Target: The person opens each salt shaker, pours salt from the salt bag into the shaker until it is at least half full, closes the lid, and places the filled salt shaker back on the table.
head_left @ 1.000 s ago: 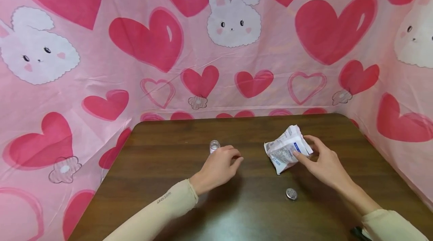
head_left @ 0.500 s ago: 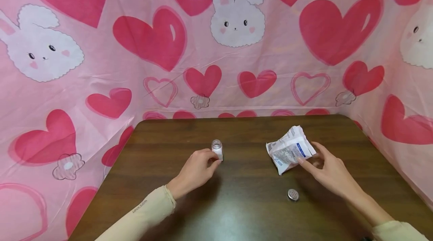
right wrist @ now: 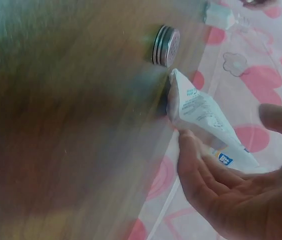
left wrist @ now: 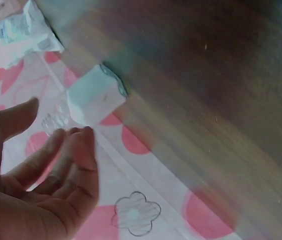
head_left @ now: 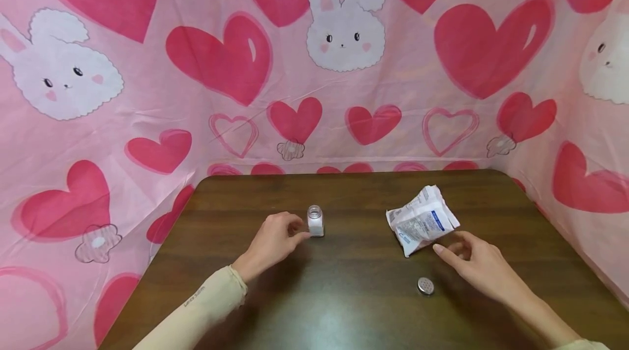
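Note:
A small glass shaker jar [head_left: 315, 224] stands upright and uncapped, holding something white. Just left of it is my left hand [head_left: 272, 243], its thumb and fingers parted and gripping nothing. In the left wrist view the jar [left wrist: 96, 95] lies beyond the fingertips [left wrist: 87, 137]. To the right, a crumpled white printed packet [head_left: 417, 224] rests on the table. My right hand [head_left: 484, 265] is beside its lower right edge, thumb and fingers apart. The right wrist view has the packet [right wrist: 201, 110] past the fingers, which may touch it; I cannot tell. A perforated metal shaker lid [head_left: 425, 285] lies nearer me.
The dark wooden table [head_left: 354, 306] carries these things. A pink cloth [head_left: 344, 137] printed with hearts and rabbits hangs behind the table and along both sides.
My left hand first moved back from over the jar, pinched its side, then let go and drew slightly left. My right hand has released the packet and lowered toward me.

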A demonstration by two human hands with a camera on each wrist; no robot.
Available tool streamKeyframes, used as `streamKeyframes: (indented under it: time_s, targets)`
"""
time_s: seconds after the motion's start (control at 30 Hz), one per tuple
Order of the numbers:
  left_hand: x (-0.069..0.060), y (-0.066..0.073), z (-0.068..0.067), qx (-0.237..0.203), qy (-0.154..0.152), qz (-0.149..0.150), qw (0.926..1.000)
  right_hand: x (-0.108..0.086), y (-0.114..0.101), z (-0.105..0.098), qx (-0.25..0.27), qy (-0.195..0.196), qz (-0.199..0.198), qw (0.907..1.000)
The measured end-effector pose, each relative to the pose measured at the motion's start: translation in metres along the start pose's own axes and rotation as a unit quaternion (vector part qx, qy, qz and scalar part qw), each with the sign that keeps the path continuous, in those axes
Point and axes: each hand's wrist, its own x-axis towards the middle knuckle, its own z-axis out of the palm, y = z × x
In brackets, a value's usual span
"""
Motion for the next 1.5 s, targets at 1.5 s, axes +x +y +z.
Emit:
streamKeyframes:
  time_s: [1.5]
  targets:
    - [0.042, -0.031, 0.022, -0.126, -0.066, -0.046, 0.9887, -0.022, -0.015, 0.05, -0.098, -0.079, -0.103, 0.9866]
